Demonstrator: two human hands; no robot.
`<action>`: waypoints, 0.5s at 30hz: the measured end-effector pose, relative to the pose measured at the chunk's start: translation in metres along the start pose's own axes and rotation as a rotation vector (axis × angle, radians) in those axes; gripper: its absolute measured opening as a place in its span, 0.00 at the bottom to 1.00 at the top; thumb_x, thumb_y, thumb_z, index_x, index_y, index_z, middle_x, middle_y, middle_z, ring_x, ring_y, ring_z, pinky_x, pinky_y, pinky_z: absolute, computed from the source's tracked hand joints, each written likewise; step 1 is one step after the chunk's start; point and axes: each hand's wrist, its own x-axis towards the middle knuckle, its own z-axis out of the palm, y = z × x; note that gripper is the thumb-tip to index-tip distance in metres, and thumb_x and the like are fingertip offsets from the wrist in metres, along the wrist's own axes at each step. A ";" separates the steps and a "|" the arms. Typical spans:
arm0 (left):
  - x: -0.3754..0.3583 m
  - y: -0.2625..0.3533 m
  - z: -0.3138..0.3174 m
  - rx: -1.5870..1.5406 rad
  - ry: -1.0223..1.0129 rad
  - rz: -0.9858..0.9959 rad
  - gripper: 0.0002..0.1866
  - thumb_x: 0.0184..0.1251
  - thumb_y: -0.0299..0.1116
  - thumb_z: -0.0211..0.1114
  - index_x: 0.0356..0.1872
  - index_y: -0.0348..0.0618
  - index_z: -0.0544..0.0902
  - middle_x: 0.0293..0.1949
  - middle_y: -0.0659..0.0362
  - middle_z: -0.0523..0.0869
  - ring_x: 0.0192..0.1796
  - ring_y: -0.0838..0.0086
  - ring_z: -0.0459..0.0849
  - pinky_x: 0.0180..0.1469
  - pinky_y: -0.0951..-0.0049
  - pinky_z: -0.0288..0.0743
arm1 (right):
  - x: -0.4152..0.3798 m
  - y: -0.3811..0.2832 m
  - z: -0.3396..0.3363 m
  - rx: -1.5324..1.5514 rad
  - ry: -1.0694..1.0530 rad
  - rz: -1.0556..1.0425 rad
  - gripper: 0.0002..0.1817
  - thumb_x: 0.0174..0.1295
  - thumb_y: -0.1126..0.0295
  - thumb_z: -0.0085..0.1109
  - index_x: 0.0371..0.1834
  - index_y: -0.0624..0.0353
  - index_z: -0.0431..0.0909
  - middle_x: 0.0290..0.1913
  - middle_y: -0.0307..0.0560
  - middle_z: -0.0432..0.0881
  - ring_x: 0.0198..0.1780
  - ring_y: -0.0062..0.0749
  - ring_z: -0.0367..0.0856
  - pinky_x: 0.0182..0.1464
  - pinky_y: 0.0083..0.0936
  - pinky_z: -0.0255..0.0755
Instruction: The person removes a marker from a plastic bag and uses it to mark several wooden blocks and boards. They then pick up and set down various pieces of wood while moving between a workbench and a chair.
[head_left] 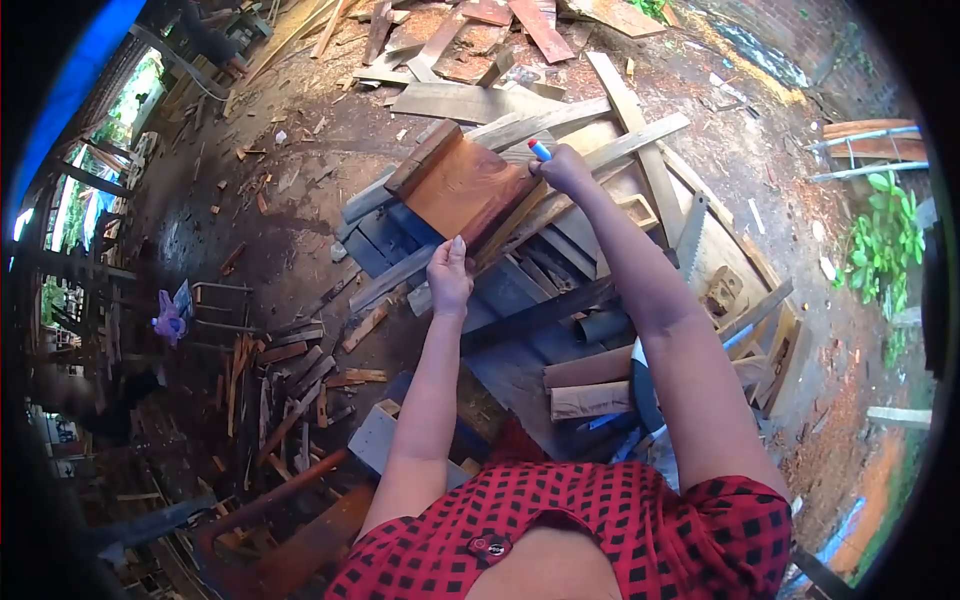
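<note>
A reddish-brown wooden board (465,180) with visible grain lies tilted over the pile in front of me, a thicker wooden strip (424,158) along its far left edge. My left hand (451,277) pinches the board's near corner between thumb and fingers. Up at the right edge of the board, my right hand (565,172) is closed around a blue-and-white marker (540,150) with a red end pointing up. The marker's other end is hidden by the fingers.
Under the board are stacked planks (555,250) on a work surface. A handsaw (691,235) and a small wooden block (724,292) lie to the right. Scrap boards (480,35) cover the ground ahead, and wood offcuts (300,390) are heaped at left. A person (207,40) is at the far left.
</note>
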 end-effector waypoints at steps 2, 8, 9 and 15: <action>0.006 -0.003 -0.004 -0.009 -0.001 0.029 0.13 0.69 0.43 0.57 0.44 0.43 0.77 0.24 0.66 0.76 0.18 0.88 0.66 0.17 0.87 0.58 | -0.010 -0.012 -0.010 0.191 -0.079 0.072 0.18 0.53 0.54 0.65 0.29 0.60 0.82 0.21 0.43 0.79 0.20 0.25 0.78 0.22 0.22 0.70; 0.014 -0.010 -0.012 0.203 0.017 0.262 0.15 0.67 0.39 0.60 0.49 0.42 0.75 0.29 0.61 0.80 0.22 0.83 0.73 0.23 0.81 0.66 | -0.026 -0.024 -0.014 0.606 -0.105 0.146 0.17 0.53 0.56 0.66 0.32 0.62 0.81 0.23 0.41 0.79 0.18 0.25 0.75 0.17 0.21 0.67; 0.012 -0.009 -0.012 0.391 0.027 0.377 0.17 0.66 0.37 0.61 0.50 0.40 0.75 0.30 0.60 0.81 0.28 0.78 0.78 0.31 0.76 0.73 | -0.026 -0.021 -0.012 0.644 -0.071 0.138 0.17 0.53 0.57 0.66 0.33 0.62 0.81 0.23 0.41 0.78 0.18 0.25 0.75 0.17 0.21 0.66; -0.001 -0.014 -0.012 0.714 0.087 0.723 0.22 0.57 0.33 0.67 0.51 0.37 0.74 0.39 0.49 0.82 0.39 0.61 0.83 0.44 0.67 0.75 | -0.018 0.011 0.012 0.617 -0.049 0.005 0.15 0.56 0.60 0.65 0.36 0.62 0.82 0.23 0.39 0.77 0.18 0.22 0.73 0.19 0.18 0.67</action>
